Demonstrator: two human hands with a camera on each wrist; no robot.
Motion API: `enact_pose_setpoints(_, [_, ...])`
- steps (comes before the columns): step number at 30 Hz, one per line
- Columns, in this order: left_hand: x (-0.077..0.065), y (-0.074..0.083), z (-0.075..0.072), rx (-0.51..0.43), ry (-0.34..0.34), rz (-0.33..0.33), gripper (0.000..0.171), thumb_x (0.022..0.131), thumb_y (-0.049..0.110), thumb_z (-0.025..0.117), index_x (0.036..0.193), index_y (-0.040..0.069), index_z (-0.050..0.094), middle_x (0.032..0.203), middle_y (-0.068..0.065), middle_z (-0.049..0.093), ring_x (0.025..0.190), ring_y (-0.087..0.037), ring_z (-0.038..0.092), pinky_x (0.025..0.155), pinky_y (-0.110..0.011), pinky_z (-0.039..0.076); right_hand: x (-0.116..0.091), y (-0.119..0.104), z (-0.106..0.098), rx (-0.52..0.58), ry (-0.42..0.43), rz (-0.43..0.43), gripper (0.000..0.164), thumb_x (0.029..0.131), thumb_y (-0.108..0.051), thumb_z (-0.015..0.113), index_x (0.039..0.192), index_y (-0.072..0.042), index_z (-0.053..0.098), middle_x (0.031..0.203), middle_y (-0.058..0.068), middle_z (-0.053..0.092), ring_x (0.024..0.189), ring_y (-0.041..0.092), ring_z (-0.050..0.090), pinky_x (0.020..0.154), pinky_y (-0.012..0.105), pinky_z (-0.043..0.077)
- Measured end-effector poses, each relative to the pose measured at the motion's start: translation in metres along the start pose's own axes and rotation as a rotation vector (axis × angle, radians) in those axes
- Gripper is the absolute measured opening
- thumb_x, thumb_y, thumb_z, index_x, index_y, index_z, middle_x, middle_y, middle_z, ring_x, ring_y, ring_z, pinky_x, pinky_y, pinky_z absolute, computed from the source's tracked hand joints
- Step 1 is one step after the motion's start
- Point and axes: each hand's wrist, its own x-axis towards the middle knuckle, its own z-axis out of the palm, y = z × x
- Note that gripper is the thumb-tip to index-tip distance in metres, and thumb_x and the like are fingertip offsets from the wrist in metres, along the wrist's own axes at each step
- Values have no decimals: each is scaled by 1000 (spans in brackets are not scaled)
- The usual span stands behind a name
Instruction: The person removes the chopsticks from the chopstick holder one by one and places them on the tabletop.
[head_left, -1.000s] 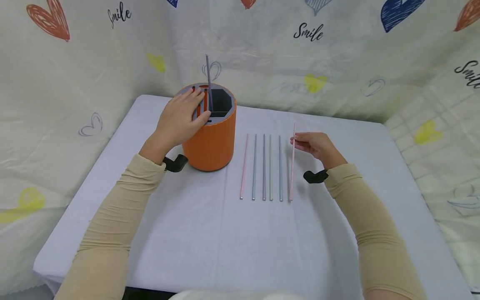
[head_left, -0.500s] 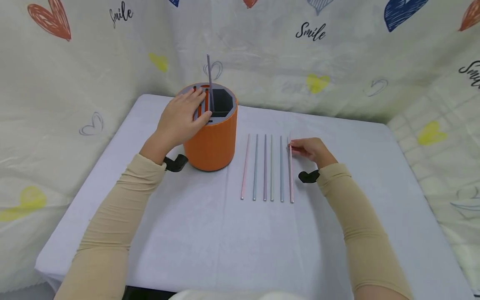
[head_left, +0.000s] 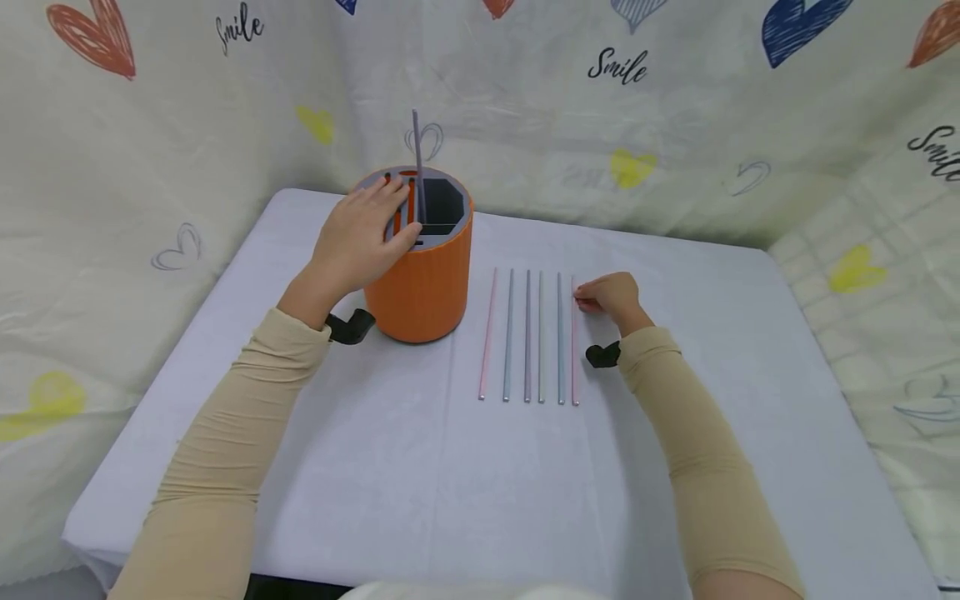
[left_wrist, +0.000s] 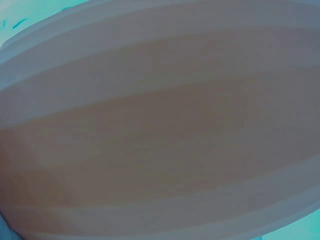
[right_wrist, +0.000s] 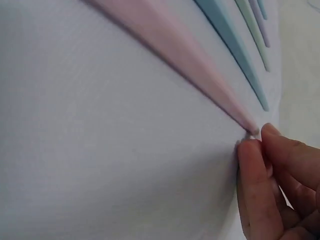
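Note:
My left hand (head_left: 360, 237) rests on the top of an orange cylindrical holder (head_left: 420, 296), fingers spread over its slotted grey lid and thumb at the rim. A purplish chopstick (head_left: 417, 158) stands upright in the holder's dark opening. My right hand (head_left: 611, 298) pinches the far end of a pink chopstick (head_left: 575, 358), which lies on the white tabletop. In the right wrist view, the thumb and index fingertips sit right at the tip of that pink chopstick (right_wrist: 200, 75). A blurred, curved brownish surface (left_wrist: 160, 125) fills the left wrist view.
Left of the pink chopstick lie several pastel chopsticks in a row, among them a blue one (head_left: 560, 342), a green one (head_left: 542, 342) and another pink one (head_left: 487, 337). The white-covered table (head_left: 450, 492) backs onto a printed curtain (head_left: 525, 108).
My right hand has lowered the pink chopstick onto the table and shifted it left, closer to the blue one. My left hand has stayed on the holder.

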Motion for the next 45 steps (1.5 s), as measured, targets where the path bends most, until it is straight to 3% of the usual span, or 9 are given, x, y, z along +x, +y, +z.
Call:
enact_pose_setpoints(3, [1, 1, 1, 0, -9, 8, 65, 102, 44, 40, 155, 6, 35, 163, -12, 30, 154, -32, 21, 128, -47, 14, -3, -6, 1, 16, 73, -50, 36, 88, -6, 73, 120, 9, 68, 54, -15, 65, 53, -1, 66, 59, 14, 58])
enact_pose_setpoints(7, [2, 2, 2, 5, -27, 20, 66, 102, 45, 39, 155, 6, 34, 164, -12, 28, 155, -31, 20, 129, -45, 13, -15, -36, 7, 184, 110, -161, 36, 88, -5, 73, 120, 9, 67, 62, -12, 68, 62, 1, 70, 64, 15, 59])
enact_pose_setpoints(14, [0, 0, -1, 8, -14, 2, 65, 103, 44, 38, 156, 7, 33, 164, -11, 28, 154, -32, 20, 128, -47, 14, -46, -111, 35, 328, 27, -338, 35, 85, -11, 78, 117, 2, 72, 83, -4, 74, 75, 5, 73, 81, 21, 60])
enact_pose_setpoints(20, [-1, -1, -2, 14, -7, -3, 65, 102, 44, 39, 155, 7, 33, 164, -11, 29, 154, -32, 21, 128, -48, 14, -70, -146, 66, 440, -28, -467, 30, 83, -9, 79, 111, 2, 75, 94, 2, 74, 84, 9, 73, 90, 27, 60])
enact_pose_setpoints(24, [-1, 0, -1, 14, -9, 1, 65, 102, 44, 40, 155, 6, 34, 163, -12, 29, 154, -32, 21, 129, -46, 14, -83, -160, 83, 486, -109, -482, 28, 84, -8, 78, 110, 1, 76, 92, 3, 75, 86, 13, 74, 92, 30, 59])
enact_pose_setpoints(29, [0, 0, 0, 18, 0, 0, 65, 102, 44, 40, 155, 7, 35, 163, -11, 30, 154, -32, 22, 129, -46, 14, -93, -174, 104, 440, -171, -497, 29, 86, -11, 77, 113, 1, 75, 94, 4, 76, 88, 14, 74, 91, 29, 60])
enact_pose_setpoints(45, [0, 2, -1, 19, -5, -1, 65, 103, 45, 38, 155, 7, 33, 163, -11, 30, 154, -32, 21, 128, -47, 14, -99, -203, 137, 389, -259, -531, 31, 87, -6, 74, 116, 5, 72, 120, 17, 71, 105, 22, 72, 89, 25, 60])
